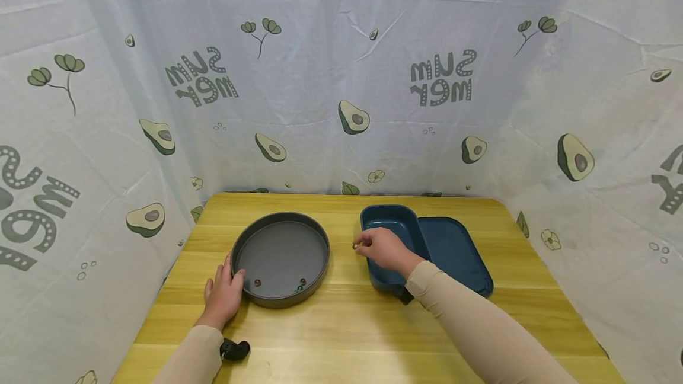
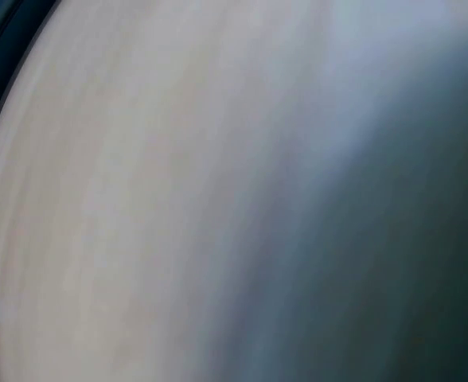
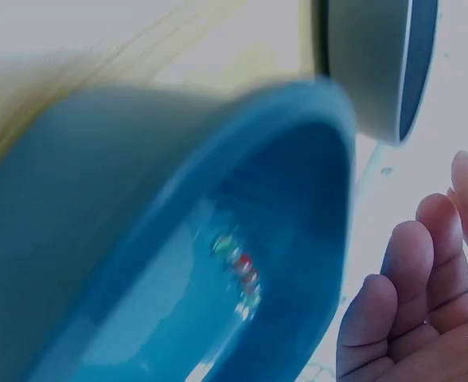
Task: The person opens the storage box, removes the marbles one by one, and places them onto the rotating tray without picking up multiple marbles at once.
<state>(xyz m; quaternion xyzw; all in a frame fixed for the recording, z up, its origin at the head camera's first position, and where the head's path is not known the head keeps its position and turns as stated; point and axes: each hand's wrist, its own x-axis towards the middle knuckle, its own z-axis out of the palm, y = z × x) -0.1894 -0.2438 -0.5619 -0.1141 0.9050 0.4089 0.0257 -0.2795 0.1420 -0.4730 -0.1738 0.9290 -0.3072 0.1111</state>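
My right hand (image 1: 385, 249) pinches a small shiny marble (image 1: 355, 246) between thumb and fingertips, over the left edge of a deep blue rectangular container (image 1: 391, 208). In the right wrist view its curled fingers (image 3: 409, 259) show, but the marble is hidden. Several green, red and clear marbles (image 3: 244, 267) lie in a line inside the blue container. My left hand (image 1: 223, 298) rests against the left side of a round grey pan (image 1: 280, 248), thumb over the rim, other fingers spread outside. Near the pan's front lie a brown marble (image 1: 258, 282) and a few others (image 1: 302, 282).
A flat dark-blue lid or tray (image 1: 453, 248) lies to the right of the blue container on the wooden table (image 1: 331, 336). A printed white curtain (image 1: 320, 76) encloses the table at the back and sides. The left wrist view is mostly blur.
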